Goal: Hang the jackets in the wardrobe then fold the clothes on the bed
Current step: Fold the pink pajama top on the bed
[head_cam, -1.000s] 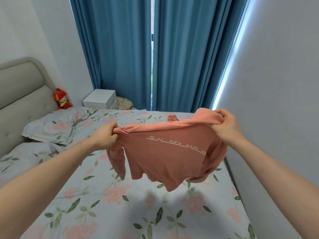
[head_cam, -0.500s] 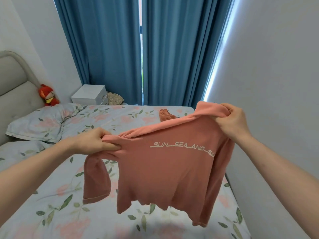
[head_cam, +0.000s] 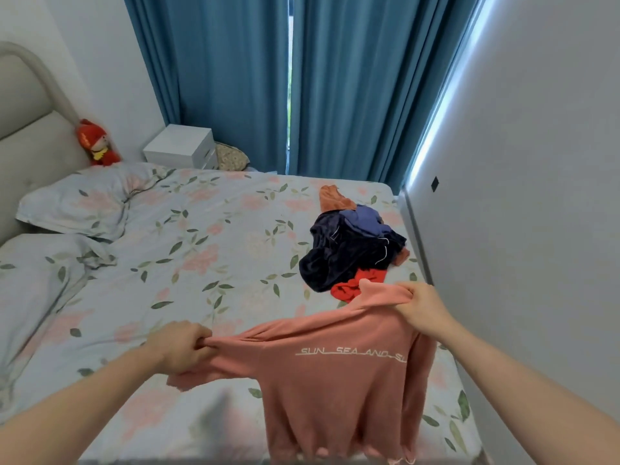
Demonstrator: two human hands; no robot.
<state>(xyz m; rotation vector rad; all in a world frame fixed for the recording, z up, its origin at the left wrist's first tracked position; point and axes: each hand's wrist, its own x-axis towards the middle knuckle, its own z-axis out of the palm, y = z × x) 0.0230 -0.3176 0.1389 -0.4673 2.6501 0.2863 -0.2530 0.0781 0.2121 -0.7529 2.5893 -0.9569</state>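
Note:
I hold a salmon-pink sweatshirt (head_cam: 335,391) with white lettering spread out over the near end of the bed (head_cam: 201,263). My left hand (head_cam: 181,350) grips its left shoulder and my right hand (head_cam: 422,307) grips its right shoulder, a little higher. The body hangs down past the bed's front edge. Beyond it lies a pile of clothes (head_cam: 349,253) on the floral sheet: dark navy and blue garments, with an orange piece (head_cam: 332,199) behind and a red piece (head_cam: 355,283) in front.
Two floral pillows (head_cam: 90,203) lie at the left by the grey headboard (head_cam: 30,129), with a red plush toy (head_cam: 95,142) behind them. A white bedside cabinet (head_cam: 181,146) and blue curtains (head_cam: 268,78) stand at the back. A white wall (head_cam: 520,196) runs close along the bed's right side.
The sweatshirt has dropped lower and nearer to me, still held by both shoulders. My view tilted down, so the pile of clothes behind it now shows.

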